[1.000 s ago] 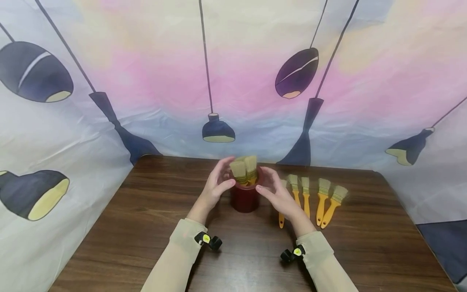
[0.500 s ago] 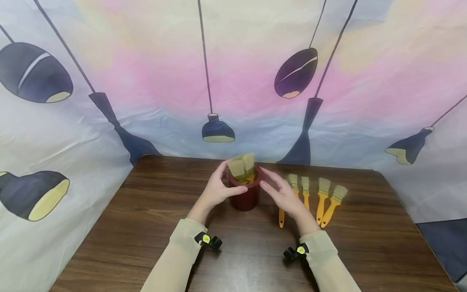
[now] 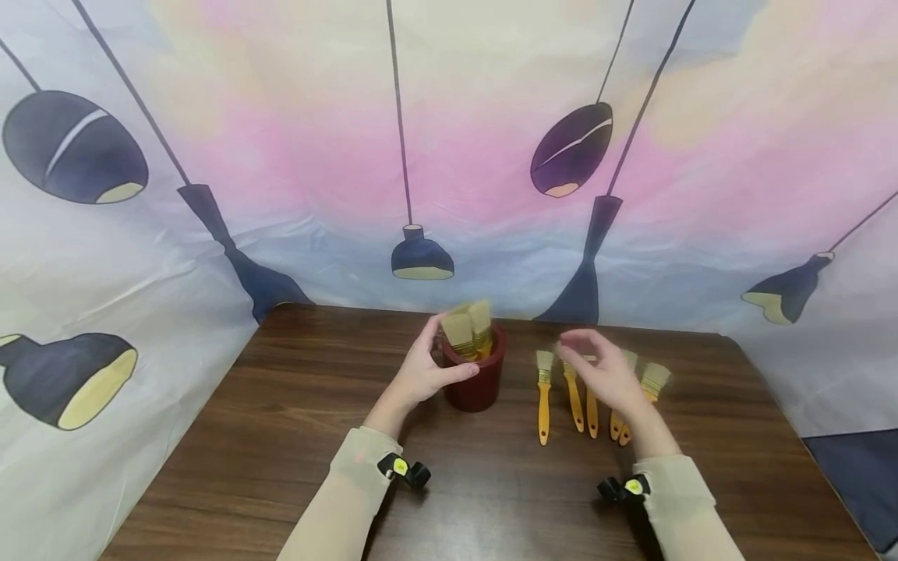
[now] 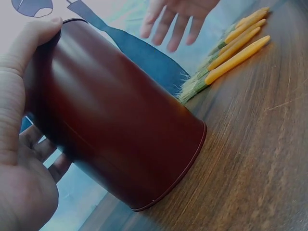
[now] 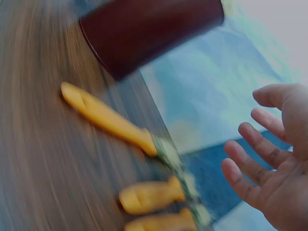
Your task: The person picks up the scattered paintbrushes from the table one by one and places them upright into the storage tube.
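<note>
A dark red cylindrical cup (image 3: 477, 389) stands on the wooden table with several paintbrushes (image 3: 459, 331) in it, bristles up. My left hand (image 3: 419, 372) holds the cup from the left, its thumb over the near rim and its fingers round the far side. In the left wrist view, that thumb lies along the top of the cup (image 4: 115, 115). My right hand (image 3: 606, 374) is raised over the loose brushes to the right. The right wrist view shows this hand (image 5: 276, 163) holding nothing, fingers spread and slightly bent.
Several yellow-handled paintbrushes lie in a row right of the cup, bristles toward the back; the leftmost brush (image 3: 544, 401) is fully visible, others partly hidden by my right hand. A printed cloth backdrop (image 3: 337, 265) rises behind the table (image 3: 281, 436).
My right hand has left the cup's right side and moved right, over the loose brushes. My left hand stays at the cup, its thumb now across the near rim.
</note>
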A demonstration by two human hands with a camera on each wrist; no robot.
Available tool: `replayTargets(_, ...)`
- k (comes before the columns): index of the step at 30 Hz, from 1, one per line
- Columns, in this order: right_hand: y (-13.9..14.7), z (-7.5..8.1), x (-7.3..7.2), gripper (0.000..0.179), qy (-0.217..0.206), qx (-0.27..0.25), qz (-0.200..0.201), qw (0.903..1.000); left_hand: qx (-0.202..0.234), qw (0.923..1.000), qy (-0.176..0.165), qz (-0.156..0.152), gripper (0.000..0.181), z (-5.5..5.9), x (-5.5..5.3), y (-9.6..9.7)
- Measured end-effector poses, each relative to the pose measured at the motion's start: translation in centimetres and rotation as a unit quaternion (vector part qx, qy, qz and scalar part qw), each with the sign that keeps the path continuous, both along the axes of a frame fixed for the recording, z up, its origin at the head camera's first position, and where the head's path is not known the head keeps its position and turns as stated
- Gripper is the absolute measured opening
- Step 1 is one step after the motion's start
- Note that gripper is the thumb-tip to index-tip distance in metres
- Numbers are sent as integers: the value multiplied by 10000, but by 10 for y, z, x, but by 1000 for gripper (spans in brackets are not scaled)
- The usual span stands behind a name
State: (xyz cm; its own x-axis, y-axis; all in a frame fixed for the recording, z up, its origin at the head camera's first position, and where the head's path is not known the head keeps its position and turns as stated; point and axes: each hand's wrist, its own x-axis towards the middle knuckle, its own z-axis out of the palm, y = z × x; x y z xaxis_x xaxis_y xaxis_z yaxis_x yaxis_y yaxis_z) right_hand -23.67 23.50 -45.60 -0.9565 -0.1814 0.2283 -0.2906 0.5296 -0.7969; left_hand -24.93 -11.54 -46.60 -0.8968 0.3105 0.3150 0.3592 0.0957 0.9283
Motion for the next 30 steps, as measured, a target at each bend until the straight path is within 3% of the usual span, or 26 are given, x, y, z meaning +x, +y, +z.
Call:
replayTargets(7, 50, 9, 17, 37, 296, 620, -640, 9956, 2, 10000, -55, 7, 91, -2, 1, 1)
replayTargets(11, 74, 6, 28, 39, 254, 931, -1113, 9891, 2, 9999, -69, 75, 91, -3, 2, 1)
replayTargets(17, 98, -8, 40, 44, -45, 1145, -1581, 9808, 18, 9999, -92, 57, 91, -5, 2, 2)
replayTargets(22, 107, -19, 48, 52, -407, 1241, -1696, 9768, -45, 9999, -107, 24, 91, -4, 1, 4)
replayTargets(30, 111, -23, 51, 75, -1173, 1404, -1773, 9670, -128, 9997, -191, 125, 89, -1, 1, 3)
